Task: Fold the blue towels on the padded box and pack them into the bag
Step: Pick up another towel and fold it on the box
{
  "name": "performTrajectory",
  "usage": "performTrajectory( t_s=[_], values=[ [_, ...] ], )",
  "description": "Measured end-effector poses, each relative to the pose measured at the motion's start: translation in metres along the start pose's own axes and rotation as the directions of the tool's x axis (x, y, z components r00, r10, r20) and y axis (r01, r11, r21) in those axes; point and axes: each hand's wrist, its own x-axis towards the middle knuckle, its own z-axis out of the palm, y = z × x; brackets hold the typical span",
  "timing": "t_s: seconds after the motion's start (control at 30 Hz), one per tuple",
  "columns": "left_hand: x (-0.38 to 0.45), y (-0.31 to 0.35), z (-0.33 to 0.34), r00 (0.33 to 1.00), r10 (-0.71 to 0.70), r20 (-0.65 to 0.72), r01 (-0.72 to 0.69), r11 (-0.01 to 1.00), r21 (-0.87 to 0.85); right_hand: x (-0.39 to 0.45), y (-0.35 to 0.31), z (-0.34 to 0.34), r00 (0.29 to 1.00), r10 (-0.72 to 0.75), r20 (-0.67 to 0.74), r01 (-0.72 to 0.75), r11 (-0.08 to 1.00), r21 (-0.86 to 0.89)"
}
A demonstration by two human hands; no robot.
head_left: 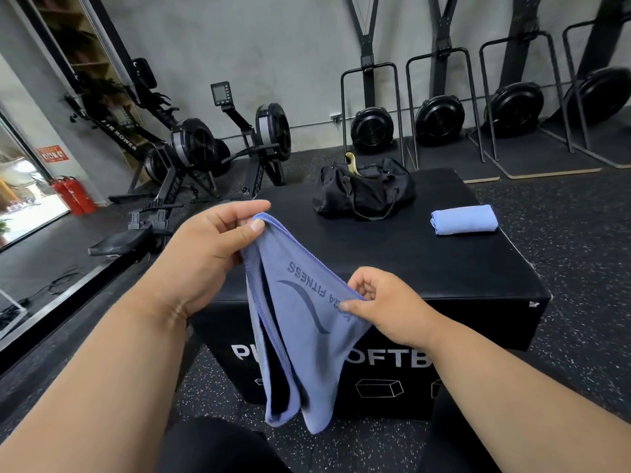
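Observation:
A blue towel (300, 329) with dark lettering hangs in front of the black padded box (426, 268). My left hand (218, 240) pinches its upper left corner, raised above the box's near left edge. My right hand (379, 302) pinches the upper right corner, lower and nearer to me. The towel droops doubled between them, down past the box's front face. A second blue towel (464, 219) lies folded on the box at the right. The black bag (365, 192) sits at the box's far side, its top open.
Rowing machines (191, 148) stand on the floor to the left of the box. Black fan machines on stands (372, 128) line the back wall. Red fire extinguishers (73, 196) stand by the glass door at the left. Speckled rubber floor surrounds the box.

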Motion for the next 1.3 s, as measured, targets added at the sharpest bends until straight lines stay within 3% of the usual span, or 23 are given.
performTrajectory(
  t_s=[0.3,0.63,1.1,1.3],
  values=[
    [0.002,0.010,-0.016,0.999,0.021,-0.050,-0.025,0.997,-0.078,-0.004,0.016,-0.005,0.986,0.041,0.162,-0.052,0.997,0.062],
    [0.005,0.024,-0.025,0.997,0.030,-0.077,-0.034,0.998,-0.047,-0.007,0.010,-0.004,0.976,0.059,0.208,-0.071,0.996,0.049],
    [0.005,0.026,-0.036,0.990,0.053,-0.132,-0.057,0.998,-0.027,-0.011,0.002,-0.023,1.000,0.016,0.020,-0.019,0.989,0.149],
    [0.004,0.027,-0.041,0.989,0.051,-0.139,-0.054,0.998,-0.017,-0.011,-0.003,-0.038,0.996,-0.069,-0.057,0.068,0.997,-0.023]
  ],
)
